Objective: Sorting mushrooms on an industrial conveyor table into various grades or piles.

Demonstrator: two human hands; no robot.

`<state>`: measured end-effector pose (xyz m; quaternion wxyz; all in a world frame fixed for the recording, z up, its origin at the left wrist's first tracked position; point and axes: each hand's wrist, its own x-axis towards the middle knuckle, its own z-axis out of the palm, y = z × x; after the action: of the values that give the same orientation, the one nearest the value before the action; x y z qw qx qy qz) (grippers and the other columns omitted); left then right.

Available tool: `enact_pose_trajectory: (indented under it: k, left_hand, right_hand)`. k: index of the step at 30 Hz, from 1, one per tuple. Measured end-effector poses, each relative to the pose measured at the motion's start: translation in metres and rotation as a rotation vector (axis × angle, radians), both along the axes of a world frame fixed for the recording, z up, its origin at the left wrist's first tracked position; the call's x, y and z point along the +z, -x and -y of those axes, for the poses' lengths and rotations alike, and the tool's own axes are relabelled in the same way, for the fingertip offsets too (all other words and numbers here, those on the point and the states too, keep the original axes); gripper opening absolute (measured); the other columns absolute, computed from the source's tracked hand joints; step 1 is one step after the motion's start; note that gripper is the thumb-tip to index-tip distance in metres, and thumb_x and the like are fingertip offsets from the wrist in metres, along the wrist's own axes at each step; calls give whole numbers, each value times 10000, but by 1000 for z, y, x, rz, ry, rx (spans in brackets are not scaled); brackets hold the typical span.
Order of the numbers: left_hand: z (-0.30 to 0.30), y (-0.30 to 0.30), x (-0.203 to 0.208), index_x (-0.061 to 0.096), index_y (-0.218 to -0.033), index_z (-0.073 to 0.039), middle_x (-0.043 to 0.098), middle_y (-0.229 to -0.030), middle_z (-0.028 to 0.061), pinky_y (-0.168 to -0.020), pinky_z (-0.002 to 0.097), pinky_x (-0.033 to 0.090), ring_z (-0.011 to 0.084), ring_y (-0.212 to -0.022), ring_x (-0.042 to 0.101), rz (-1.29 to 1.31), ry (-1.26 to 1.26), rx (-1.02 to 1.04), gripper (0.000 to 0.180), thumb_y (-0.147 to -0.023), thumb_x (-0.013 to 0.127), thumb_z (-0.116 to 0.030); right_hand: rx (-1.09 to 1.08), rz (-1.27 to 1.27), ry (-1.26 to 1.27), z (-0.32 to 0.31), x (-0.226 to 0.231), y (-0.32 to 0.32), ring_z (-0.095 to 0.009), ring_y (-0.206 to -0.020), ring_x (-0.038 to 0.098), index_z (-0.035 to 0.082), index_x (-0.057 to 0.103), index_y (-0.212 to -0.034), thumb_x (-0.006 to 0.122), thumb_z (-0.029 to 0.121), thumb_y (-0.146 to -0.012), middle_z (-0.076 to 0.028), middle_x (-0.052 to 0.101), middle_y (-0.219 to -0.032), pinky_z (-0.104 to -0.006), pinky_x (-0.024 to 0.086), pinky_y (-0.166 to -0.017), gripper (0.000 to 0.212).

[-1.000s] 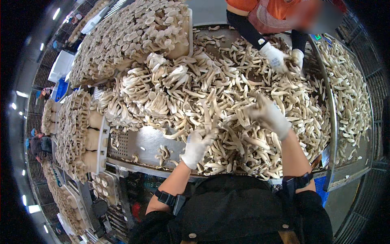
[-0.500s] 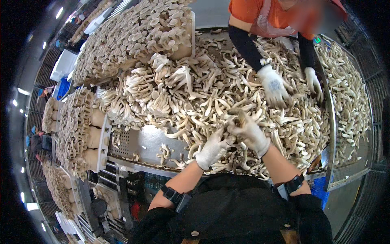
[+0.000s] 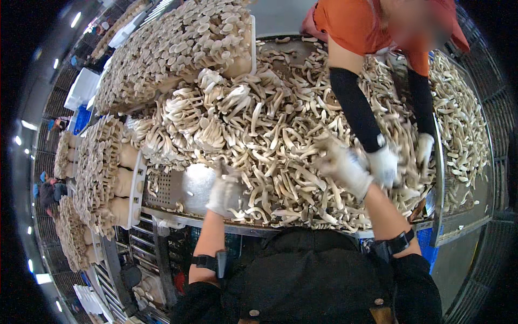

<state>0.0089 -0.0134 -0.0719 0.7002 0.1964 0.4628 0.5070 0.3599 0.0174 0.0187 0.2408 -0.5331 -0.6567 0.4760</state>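
Loose pale-stemmed mushrooms [image 3: 291,178] cover most of the metal table in front of me. My left hand [image 3: 222,193], in a whitish glove, is over the left part of the heap, beside the bare metal. Its fingers are smeared by motion, and I cannot see anything held in them. Farther right, my gloved right hand [image 3: 345,166] reaches over the pile, close to the co-worker's glove. Motion blurs its fingertips too, so their grip is unclear. Uncut mushroom clusters [image 3: 210,135] lie in a mound beyond my left hand.
Across the table a co-worker in an orange top works with gloved hands [image 3: 384,166]. Crates of standing mushrooms [image 3: 178,48] are at the far left, with bottled mushrooms in a white rack [image 3: 137,189] nearer. A raised metal divider [image 3: 440,178] borders a tray of mushrooms [image 3: 461,135] at right.
My hands were together over the pile's middle; they have parted, left hand going left, right hand slightly right. The co-worker has leaned in, both gloves lower and nearer me.
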Motion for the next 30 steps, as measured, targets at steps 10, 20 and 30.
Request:
enact_pose_trajectory:
  k: [10,20,30]
  left_hand:
    - [-54,-98,-41,38,-1430,-149,365,-1338,157,-1007,398,357,277,-1178,434,-433,1,-182,714,-882,495,-115]
    - [-72,-245,25,175,-1409,-64,247,-1417,194,-951,304,384,253,-1185,423,-128,-538,-993,749,-836,616,-260]
    - [-108,-6,103,339,-1334,-4,454,-1261,106,-934,279,404,181,-1096,480,-379,-336,-274,609,-778,575,-82]
  right_hand:
    - [536,148,473,85,-78,81,-341,-1262,329,10,103,-1404,502,244,-846,-287,296,-1356,-366,258,-1065,725]
    - [-316,35,512,68,-201,-169,-225,-776,564,30,554,-1023,590,181,-765,-106,573,-850,-344,463,-718,301]
    - [-844,-134,164,-98,-85,-218,-175,-856,495,36,442,-1196,575,70,-814,-88,558,-1044,-274,422,-781,406]
